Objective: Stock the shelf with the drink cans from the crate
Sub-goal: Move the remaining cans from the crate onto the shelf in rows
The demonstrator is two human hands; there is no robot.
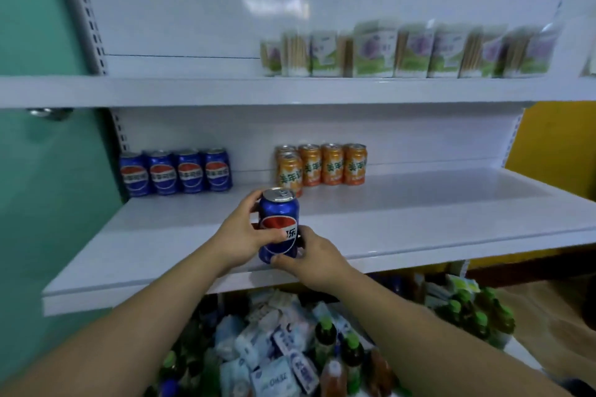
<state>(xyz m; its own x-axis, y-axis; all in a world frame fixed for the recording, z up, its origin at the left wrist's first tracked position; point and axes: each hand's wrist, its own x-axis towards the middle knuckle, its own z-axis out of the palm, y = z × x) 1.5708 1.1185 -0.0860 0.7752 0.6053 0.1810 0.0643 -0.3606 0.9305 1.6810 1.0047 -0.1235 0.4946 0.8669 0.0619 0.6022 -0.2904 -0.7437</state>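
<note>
Both hands on one blue can (279, 222) here; it's upright, near the front edge of the middle shelf (419, 219), left of centre; left hand (240, 235) wrapped round its left side, thumb across the label; right hand (314, 256) curled round the base, thumb in front; whether the can rests on the board, cannot tell. Back left corner, a row of four blue cans (175, 172); mid back edge, orange cans (322, 164), one set forward; green-and-white cartons (409, 51) line the upper shelf (161, 90); green-capped bottles (325, 332) crowd below.
</note>
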